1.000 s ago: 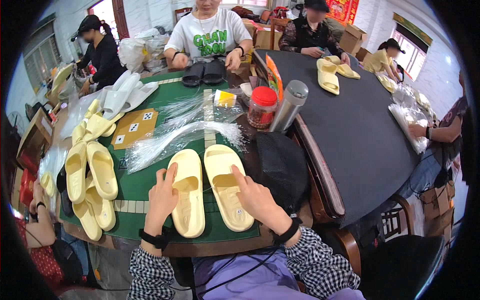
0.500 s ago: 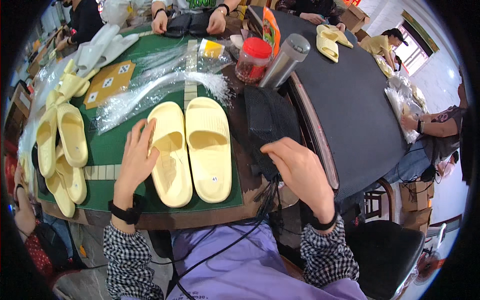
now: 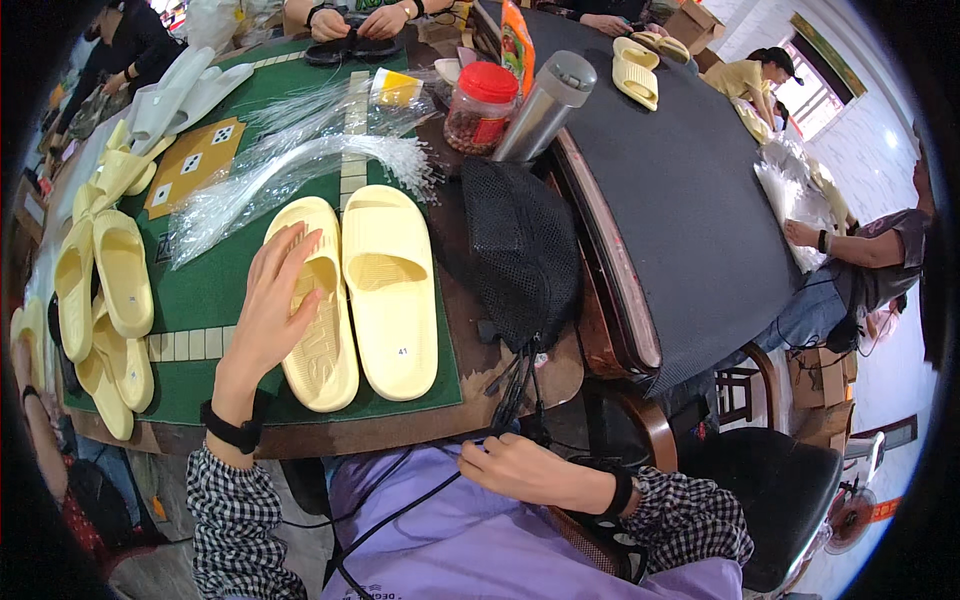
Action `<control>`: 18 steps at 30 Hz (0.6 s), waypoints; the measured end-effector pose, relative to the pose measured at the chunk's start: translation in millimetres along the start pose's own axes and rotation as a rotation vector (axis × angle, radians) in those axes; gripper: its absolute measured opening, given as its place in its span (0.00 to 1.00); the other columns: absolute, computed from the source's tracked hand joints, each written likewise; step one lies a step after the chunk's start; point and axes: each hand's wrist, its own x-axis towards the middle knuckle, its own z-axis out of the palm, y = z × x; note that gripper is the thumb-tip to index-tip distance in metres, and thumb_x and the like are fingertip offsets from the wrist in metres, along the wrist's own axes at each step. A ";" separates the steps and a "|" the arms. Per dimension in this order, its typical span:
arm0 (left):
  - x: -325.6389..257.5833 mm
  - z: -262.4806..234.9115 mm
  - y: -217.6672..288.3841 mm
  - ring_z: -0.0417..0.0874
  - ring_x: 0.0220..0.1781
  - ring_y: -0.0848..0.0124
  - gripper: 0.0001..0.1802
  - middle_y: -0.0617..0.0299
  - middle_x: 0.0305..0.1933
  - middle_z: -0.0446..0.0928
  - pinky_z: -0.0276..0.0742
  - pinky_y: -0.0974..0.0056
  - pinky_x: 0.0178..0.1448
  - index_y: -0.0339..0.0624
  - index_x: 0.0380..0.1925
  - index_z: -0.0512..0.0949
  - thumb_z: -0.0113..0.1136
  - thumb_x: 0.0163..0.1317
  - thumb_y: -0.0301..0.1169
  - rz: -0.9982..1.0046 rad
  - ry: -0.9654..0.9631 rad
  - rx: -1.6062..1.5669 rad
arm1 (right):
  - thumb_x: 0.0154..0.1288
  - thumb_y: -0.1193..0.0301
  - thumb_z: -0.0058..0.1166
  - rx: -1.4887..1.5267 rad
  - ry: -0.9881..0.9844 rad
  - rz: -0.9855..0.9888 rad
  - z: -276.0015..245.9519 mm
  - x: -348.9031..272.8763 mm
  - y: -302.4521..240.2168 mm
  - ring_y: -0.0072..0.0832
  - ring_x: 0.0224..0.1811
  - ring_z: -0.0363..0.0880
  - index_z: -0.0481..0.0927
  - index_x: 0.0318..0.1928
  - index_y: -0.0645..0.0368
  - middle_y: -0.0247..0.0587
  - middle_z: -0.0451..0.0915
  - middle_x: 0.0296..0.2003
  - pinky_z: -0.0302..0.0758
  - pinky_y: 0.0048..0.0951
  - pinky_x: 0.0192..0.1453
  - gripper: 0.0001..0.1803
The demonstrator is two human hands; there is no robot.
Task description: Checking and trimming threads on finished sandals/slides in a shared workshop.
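A pair of pale yellow slide slippers lies side by side, soles down and toes away from me, on a green mat. My left hand rests over the left slipper, fingers stretched across its strap and thumb apart. The right slipper lies close beside it, untouched, with a small white size sticker on its heel. At the table's front edge, above my lap, my right hand is closed with its fingertips at a black cable. The fingers partly hide the cable there.
More yellow slippers are piled at left, near grey slippers. Clear plastic ties, a red-lidded jar, a steel flask and a black mesh bag lie beyond and right. Other people work around the tables.
My right hand has moved from beside the mesh bag down and left to the cable. My left hand has moved from the left slipper's side onto its strap. The view has shifted slightly.
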 end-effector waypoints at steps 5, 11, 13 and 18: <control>-1.3 1.5 -3.9 0.58 0.74 0.50 0.36 0.50 0.72 0.59 0.53 0.51 0.76 0.44 0.68 0.63 0.60 0.57 0.24 0.007 0.006 0.034 | 0.56 0.70 0.52 0.107 -0.032 0.077 -9.3 -18.4 0.3 0.30 0.35 0.79 0.77 0.30 0.58 0.37 0.74 0.30 0.75 0.29 0.38 0.05; 0.6 3.2 -4.6 0.58 0.73 0.50 0.37 0.50 0.71 0.60 0.54 0.51 0.76 0.47 0.69 0.62 0.60 0.57 0.24 0.027 0.033 0.026 | 0.55 0.70 0.52 0.096 -0.115 0.164 -53.4 -44.7 0.9 0.29 0.35 0.78 0.76 0.31 0.56 0.35 0.73 0.29 0.74 0.28 0.38 0.04; 2.5 4.1 -3.4 0.58 0.74 0.52 0.37 0.51 0.72 0.59 0.53 0.52 0.77 0.47 0.69 0.62 0.60 0.57 0.24 0.010 0.019 0.018 | 0.53 0.70 0.52 0.086 -0.022 0.164 -63.3 -46.0 -0.5 0.27 0.32 0.75 0.75 0.31 0.56 0.34 0.70 0.28 0.73 0.28 0.37 0.05; 0.5 4.4 -4.0 0.57 0.75 0.52 0.37 0.52 0.73 0.58 0.52 0.52 0.77 0.48 0.70 0.62 0.59 0.58 0.23 0.001 0.011 0.022 | 0.54 0.71 0.52 0.054 -0.025 0.216 -66.1 -51.4 -2.0 0.29 0.32 0.75 0.74 0.32 0.56 0.35 0.71 0.29 0.73 0.28 0.37 0.05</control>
